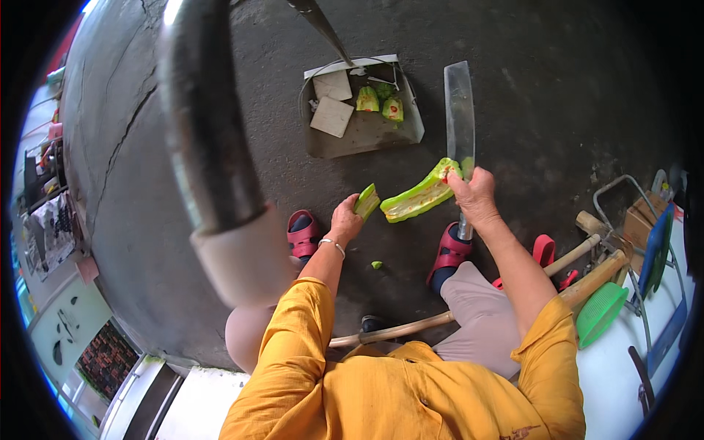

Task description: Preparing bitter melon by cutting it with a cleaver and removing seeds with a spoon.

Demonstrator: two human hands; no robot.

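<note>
My left hand grips a short cut piece of bitter melon, its pale inner side facing right. My right hand holds a long knife, the blade pointing away from me, together with a longer split length of bitter melon. That length shows white pith, and red seeds show at its end by my thumb. A small gap separates the two pieces. Part of the knife's handle shows below my right hand. A small green scrap lies on the floor between my feet.
Ahead stands a dustpan holding square tiles and melon ends. A blurred pole crosses close on the left. At right are wooden handles, a green basket and a metal-framed chair.
</note>
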